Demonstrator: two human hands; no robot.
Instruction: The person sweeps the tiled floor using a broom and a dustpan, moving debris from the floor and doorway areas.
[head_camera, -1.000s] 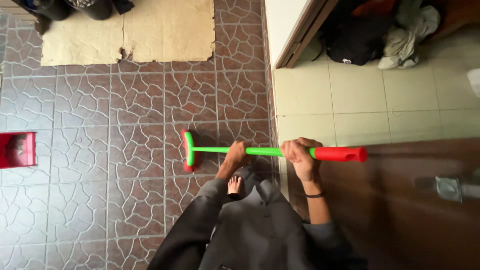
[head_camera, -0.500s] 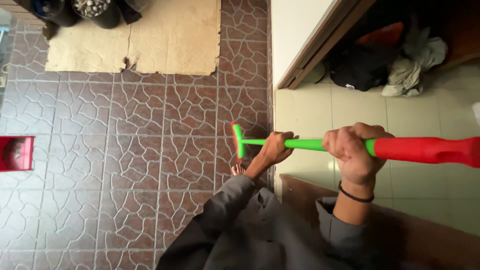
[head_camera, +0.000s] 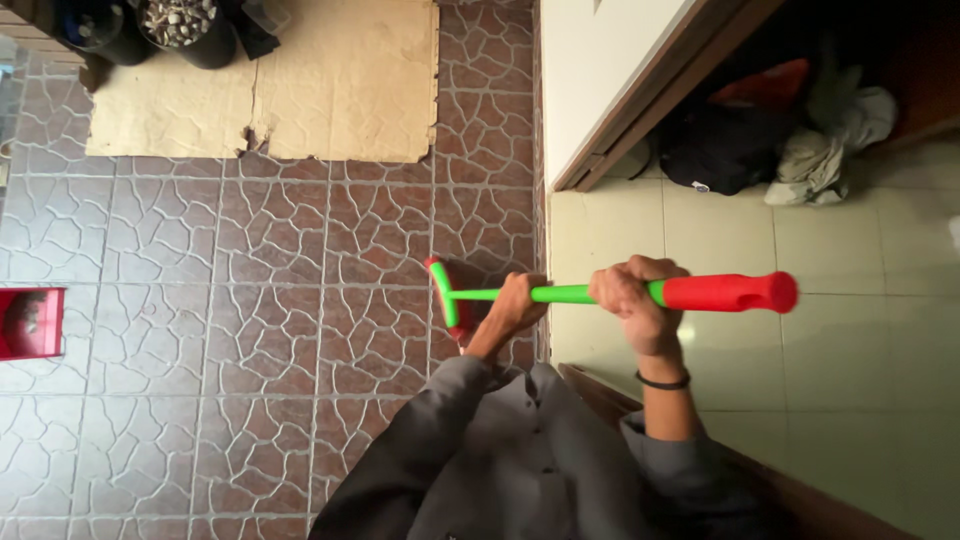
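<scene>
Gripping a broom (head_camera: 600, 293) with both fists, the person stands at the seam between brown patterned floor tiles (head_camera: 250, 300) and pale cream floor tiles (head_camera: 800, 350). The left hand (head_camera: 518, 305) is wrapped shut around the green shaft low down, close to the broom head (head_camera: 445, 297), while the right hand (head_camera: 630, 292) is curled shut around the shaft just where the green gives way to the red grip (head_camera: 730, 291). To sweep well from this hold, I judge that the lower hand should steer and press the head flat to the tiles while the upper hand acts as the pivot, with short strokes that keep the bristles from flicking up at the tile seam. The broom's long axis runs nearly level across the view, left to right: its green-and-red head points left and sits over the brown tiles, right beside the threshold, and the red grip end points right, out over the cream tiles. Whether the bristles touch the floor cannot be told from above. A torn sheet of cardboard (head_camera: 330, 80) lies on the brown tiles farther off, with dark pots (head_camera: 185, 25) at its far corner, a red box (head_camera: 30, 322) sits at the left edge, and a heap of clothes and a dark bag (head_camera: 760, 130) lies beyond a white door frame (head_camera: 600, 80).
</scene>
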